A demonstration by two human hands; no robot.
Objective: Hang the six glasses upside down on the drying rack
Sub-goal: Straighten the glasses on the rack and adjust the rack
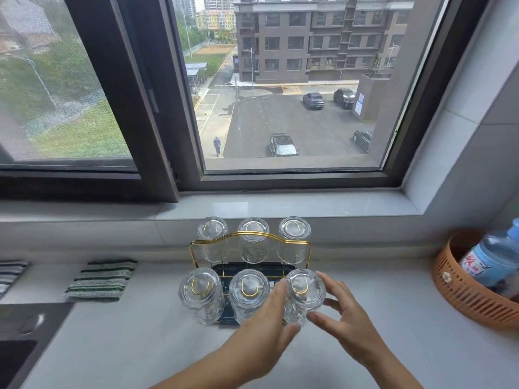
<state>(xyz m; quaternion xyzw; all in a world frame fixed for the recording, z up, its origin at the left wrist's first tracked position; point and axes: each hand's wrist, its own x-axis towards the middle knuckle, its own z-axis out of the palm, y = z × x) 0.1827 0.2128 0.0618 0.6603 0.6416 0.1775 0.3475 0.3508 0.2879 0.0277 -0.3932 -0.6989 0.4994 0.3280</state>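
The drying rack (250, 238) has a gold wire frame and a dark base and stands on the pale counter below the window. Several clear patterned glasses hang upside down on it in two rows. The front right glass (304, 290) sits between my two hands. My left hand (266, 327) touches its left side with thumb and fingers spread. My right hand (344, 318) is at its right side, fingers apart, just off or lightly touching the glass. The front left glass (200, 293) and front middle glass (248, 293) stand free.
A green striped cloth (102, 279) lies left of the rack, another striped cloth (11, 273) at the far left. An orange basket (460, 290) holding a water bottle (494, 256) stands at the right. A dark sink (16, 346) is at the lower left. The window sill (280, 204) runs behind.
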